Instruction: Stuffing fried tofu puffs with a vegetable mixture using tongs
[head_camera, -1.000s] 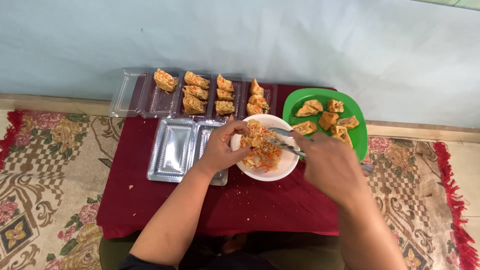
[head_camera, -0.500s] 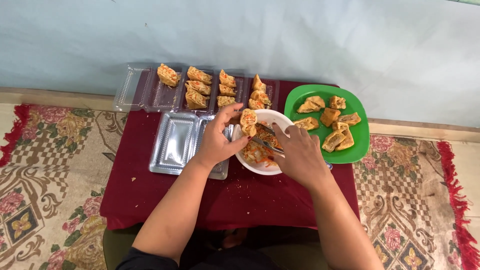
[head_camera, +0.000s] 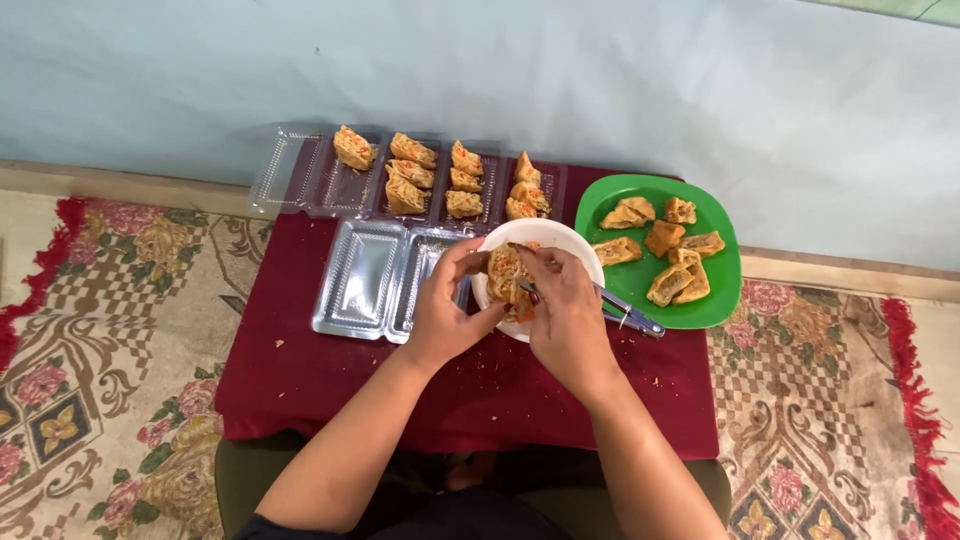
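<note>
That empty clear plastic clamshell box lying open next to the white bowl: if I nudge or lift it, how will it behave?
The clear clamshell box looks thin and empty, so it is probably very light and would slide on the red cloth at a slight push. Its open lid likely flexes at the hinge, so lifting by one edge may make it flop. The left hand sits right beside it.

The single view came from a camera worn on the person's head, looking steeply down and forward over both forearms at the low desk under a dark red cloth. It sat near enough that the desk filled the middle, with patterned rug either side and pale wall ahead.
</note>
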